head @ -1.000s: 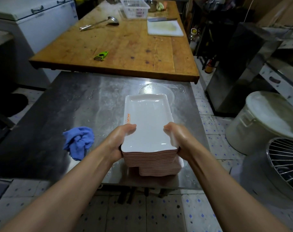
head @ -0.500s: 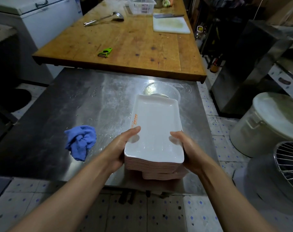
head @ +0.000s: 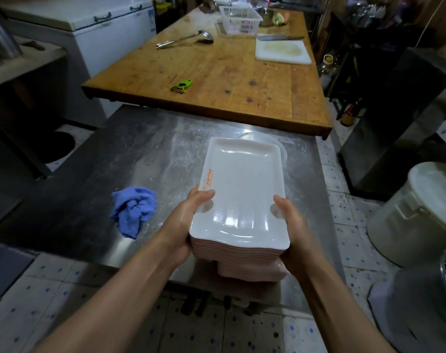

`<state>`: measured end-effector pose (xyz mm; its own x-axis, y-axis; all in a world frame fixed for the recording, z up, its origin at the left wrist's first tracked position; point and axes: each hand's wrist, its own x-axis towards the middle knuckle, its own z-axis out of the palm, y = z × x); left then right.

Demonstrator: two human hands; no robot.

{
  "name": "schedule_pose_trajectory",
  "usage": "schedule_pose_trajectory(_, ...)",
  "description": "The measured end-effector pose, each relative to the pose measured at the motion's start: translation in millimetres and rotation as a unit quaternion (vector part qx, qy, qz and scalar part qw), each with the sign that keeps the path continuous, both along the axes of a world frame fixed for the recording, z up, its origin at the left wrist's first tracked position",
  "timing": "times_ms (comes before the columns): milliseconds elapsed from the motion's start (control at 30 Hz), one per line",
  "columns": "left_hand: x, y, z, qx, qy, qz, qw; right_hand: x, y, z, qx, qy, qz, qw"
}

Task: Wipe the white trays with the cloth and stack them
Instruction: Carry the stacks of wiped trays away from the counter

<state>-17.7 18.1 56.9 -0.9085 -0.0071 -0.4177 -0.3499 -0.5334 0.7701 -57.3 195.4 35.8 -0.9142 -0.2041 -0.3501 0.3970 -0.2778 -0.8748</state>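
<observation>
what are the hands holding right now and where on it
Both hold the stack of white trays: left hand and right hand on its long sides near the close end, thumbs over the top rim.

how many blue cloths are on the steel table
1. The blue cloth lies crumpled on the steel table, apart from the tray stack and outside the left hand. Another could be hidden behind the stack.

A tall stack of white trays (head: 242,200) sits at the near right edge of the steel table, rectangular and glossy, the top one face up with orange print along its left rim; its upper part sits shifted left of a lower part. Left of it, well apart, the blue cloth (head: 134,210) lies crumpled on the steel.
</observation>
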Motion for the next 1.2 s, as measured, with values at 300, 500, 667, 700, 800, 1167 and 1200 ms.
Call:
schedule_pose_trajectory(300, 50, -7, 74, -0.004, 0.033, 0.097, 0.995, 16, -17, 81, -0.019, 0.052, 0.083, 0.995)
schedule_pose_trajectory(500, 97, -34, 113, -0.017, 0.021, 0.164, 0.986, 40, -59, 124, -0.029, 0.056, 0.14, 0.988)
schedule_pose_trajectory(667, 137, -77, 129, 0.012, 0.028, 0.204, 0.978, 64, -115, 143, -0.009, 0.047, 0.2, 0.979)
schedule_pose_trajectory(700, 145, -88, 132, 0.012, 0.033, 0.213, 0.977, 69, -129, 146, -0.007, 0.05, 0.209, 0.977)
schedule_pose_trajectory(800, 170, -128, 137, 0.008, 0.054, 0.241, 0.969, 87, -176, 152, -0.009, 0.054, 0.227, 0.972)
schedule_pose_trajectory(1167, 249, -334, 149, -0.033, 0.064, 0.265, 0.961, 160, -383, 157, -0.009, 0.026, 0.267, 0.963)
schedule_pose_trajectory(1200, 253, -351, 149, -0.031, 0.065, 0.266, 0.961, 165, -400, 158, -0.005, 0.026, 0.268, 0.963)
